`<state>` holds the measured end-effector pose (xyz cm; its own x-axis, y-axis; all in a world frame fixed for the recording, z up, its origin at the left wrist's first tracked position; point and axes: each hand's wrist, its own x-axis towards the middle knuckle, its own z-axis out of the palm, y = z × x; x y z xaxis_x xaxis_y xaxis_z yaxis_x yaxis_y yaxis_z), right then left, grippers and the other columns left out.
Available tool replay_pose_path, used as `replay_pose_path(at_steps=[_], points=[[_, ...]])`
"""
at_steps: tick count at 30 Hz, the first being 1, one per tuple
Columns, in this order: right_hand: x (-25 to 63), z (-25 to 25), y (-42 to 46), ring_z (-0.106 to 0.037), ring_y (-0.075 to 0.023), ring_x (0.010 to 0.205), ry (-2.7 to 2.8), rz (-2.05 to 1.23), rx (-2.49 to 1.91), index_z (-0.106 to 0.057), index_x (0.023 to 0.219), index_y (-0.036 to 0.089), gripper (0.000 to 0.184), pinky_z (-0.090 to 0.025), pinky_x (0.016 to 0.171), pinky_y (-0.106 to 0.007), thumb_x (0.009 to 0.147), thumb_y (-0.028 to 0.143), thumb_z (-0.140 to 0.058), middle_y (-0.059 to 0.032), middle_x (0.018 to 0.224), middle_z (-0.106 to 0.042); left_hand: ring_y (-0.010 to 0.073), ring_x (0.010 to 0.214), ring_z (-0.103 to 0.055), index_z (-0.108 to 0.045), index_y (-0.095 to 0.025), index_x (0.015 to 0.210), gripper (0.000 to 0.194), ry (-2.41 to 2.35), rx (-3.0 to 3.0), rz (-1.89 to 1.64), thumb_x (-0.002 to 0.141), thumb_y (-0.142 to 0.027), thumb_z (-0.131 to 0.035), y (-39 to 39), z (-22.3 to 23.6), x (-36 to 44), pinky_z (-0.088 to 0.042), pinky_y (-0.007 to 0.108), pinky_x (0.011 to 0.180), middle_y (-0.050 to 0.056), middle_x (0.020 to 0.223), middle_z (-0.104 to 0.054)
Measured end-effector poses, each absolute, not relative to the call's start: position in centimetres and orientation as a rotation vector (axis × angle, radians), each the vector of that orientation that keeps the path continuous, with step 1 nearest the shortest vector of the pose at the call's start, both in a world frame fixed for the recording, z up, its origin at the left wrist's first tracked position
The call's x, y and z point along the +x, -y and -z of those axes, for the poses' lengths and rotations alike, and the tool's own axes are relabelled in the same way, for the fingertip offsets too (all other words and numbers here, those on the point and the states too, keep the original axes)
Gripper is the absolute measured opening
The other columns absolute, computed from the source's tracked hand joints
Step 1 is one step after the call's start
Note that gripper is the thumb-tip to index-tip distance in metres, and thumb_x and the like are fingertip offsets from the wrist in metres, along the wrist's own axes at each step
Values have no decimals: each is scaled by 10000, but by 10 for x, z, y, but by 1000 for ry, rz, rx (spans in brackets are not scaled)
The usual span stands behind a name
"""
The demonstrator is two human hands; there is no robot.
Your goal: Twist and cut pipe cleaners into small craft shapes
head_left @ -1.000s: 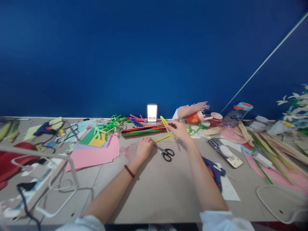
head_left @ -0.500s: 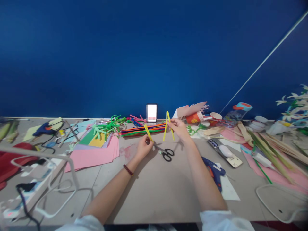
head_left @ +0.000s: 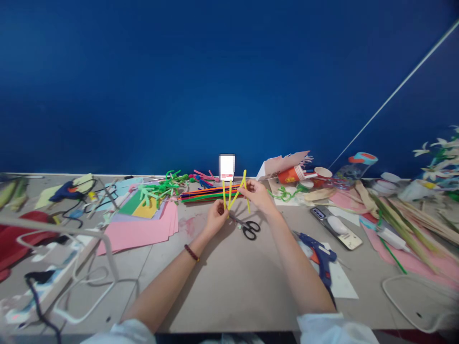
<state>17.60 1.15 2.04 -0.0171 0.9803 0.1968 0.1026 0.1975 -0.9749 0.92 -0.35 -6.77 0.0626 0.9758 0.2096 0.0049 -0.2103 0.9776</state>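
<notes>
Above the middle of the table my left hand (head_left: 216,217) is closed on the lower end of a yellow pipe cleaner (head_left: 224,193), whose strands stand up in a narrow V. My right hand (head_left: 256,193) pinches a second bent yellow pipe cleaner (head_left: 245,177), folded at the top like an upside-down V. One of its legs slants down toward the left fingers; whether the two pieces touch I cannot tell. Just below the hands lie scissors (head_left: 250,229) with black handles, their blades partly hidden by my left hand. A bundle of coloured pipe cleaners (head_left: 204,195) rests behind.
At left are pink paper sheets (head_left: 139,234), green pipe-cleaner pieces (head_left: 161,186) and a white power strip (head_left: 46,291). A blue glue gun (head_left: 322,255) lies beside my right forearm, near a phone (head_left: 335,228). Paper cups (head_left: 291,174) and a clear bottle (head_left: 353,167) stand farther back.
My right hand has moved left and slightly down, bringing its bent yellow pipe cleaner close to the one in my left hand. The left piece now stands more upright with its strands apart.
</notes>
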Motion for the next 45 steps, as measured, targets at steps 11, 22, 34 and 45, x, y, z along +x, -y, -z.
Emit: replay_pose_path(at_steps=[11,22,34,45], points=[[165,-20,-5,-567,-153,632,1474,-628,-1218,-514,725,199,206,-453,611,-273,725,383,-606,-12,725,-623,74,500,-514,-508,-222,1018,253,-1194,1681,-1208,768,-231,-541,12,67,9,-362,181,479,-47,728,-547],[146,-7,-3,-548,-145,628,1556,-481,-1222,-488,734,207,128,-439,612,-262,781,317,-534,-5,720,-588,95,538,-533,-470,-250,1175,407,-1277,1841,-1189,775,-215,-540,10,72,6,-369,199,506,-37,742,-570],[139,5,-5,-547,-143,671,1842,-664,-1247,-598,773,187,124,-427,658,-264,804,298,-554,-20,764,-628,82,538,-566,-481,-218,1111,300,-1184,1626,-1351,821,-271,-539,6,72,7,-416,186,487,-8,825,-584],[137,10,-5,-581,-110,612,1778,-798,-1255,-578,849,182,139,-463,603,-247,785,304,-563,-19,853,-633,125,688,-637,-537,-193,957,285,-1026,1210,-1506,729,-311,-665,5,59,9,-501,220,594,32,922,-627]])
